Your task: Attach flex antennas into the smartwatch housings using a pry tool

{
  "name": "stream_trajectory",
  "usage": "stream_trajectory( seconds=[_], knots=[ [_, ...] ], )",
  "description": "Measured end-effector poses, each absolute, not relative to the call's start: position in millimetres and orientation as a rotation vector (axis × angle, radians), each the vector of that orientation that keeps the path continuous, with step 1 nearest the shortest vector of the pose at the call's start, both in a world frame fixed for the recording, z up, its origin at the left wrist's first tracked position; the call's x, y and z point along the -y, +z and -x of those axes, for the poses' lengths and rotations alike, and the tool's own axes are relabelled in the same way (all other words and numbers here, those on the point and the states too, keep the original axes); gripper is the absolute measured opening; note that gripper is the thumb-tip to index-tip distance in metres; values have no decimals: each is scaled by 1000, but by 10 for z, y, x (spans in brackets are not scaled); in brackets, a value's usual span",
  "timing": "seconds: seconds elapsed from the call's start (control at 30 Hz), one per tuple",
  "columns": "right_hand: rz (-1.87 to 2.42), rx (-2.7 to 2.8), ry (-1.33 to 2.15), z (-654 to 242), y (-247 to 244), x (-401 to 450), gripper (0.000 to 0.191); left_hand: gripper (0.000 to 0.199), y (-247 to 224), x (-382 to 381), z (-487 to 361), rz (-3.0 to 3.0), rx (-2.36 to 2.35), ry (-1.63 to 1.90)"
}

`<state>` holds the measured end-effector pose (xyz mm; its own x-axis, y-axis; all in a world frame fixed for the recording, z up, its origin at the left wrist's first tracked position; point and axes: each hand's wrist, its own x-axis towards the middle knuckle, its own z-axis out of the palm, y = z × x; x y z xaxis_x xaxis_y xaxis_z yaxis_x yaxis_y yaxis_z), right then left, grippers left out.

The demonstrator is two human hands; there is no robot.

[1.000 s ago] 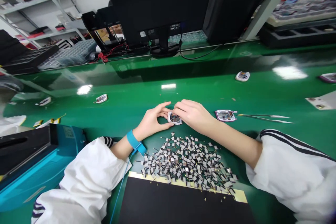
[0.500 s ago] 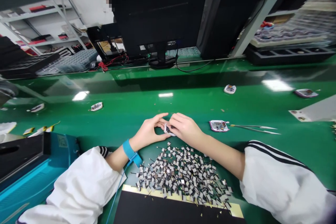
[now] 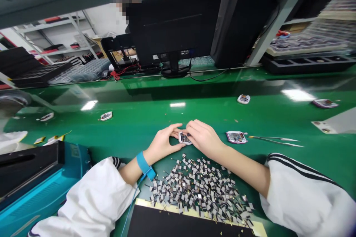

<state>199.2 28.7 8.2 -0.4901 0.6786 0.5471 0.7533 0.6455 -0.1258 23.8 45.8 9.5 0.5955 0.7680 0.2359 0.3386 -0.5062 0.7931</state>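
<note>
Between my hands is a small white device housing with a circuit board inside (image 3: 184, 139). My left hand (image 3: 164, 140) grips its left side between thumb and fingers, and a blue strap circles that wrist. My right hand (image 3: 204, 136) is bent over the housing's right edge with its fingertips pinched together at the board; whatever they hold is hidden. Just below both hands spreads a pile of small grey parts with black tails (image 3: 200, 189). A similar open housing with a purple rim (image 3: 236, 137) lies right of my right hand, beside metal tweezers (image 3: 275, 140).
More open housings lie on the green table, one at the back right (image 3: 244, 99) and one at left (image 3: 106, 116). A teal and black machine (image 3: 41, 170) stands at lower left. Behind the table are a monitor (image 3: 175, 22) and a black tray (image 3: 308, 67).
The housing now lies flatter, showing more of its board between my hands. My hands keep nearly the same hold. The whole view has shifted slightly.
</note>
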Motion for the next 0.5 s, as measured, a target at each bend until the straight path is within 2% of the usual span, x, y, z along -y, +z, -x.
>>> stream_trajectory(
  seconds=[0.33, 0.5],
  knots=[
    [1146, 2038, 290, -1992, -26, -367, 4, 53, 95, -461, -258, -1888, -896, 790],
    [1172, 1979, 403, -1982, -89, -430, 8, 52, 77, -480, -254, -1844, -913, 757]
  ],
)
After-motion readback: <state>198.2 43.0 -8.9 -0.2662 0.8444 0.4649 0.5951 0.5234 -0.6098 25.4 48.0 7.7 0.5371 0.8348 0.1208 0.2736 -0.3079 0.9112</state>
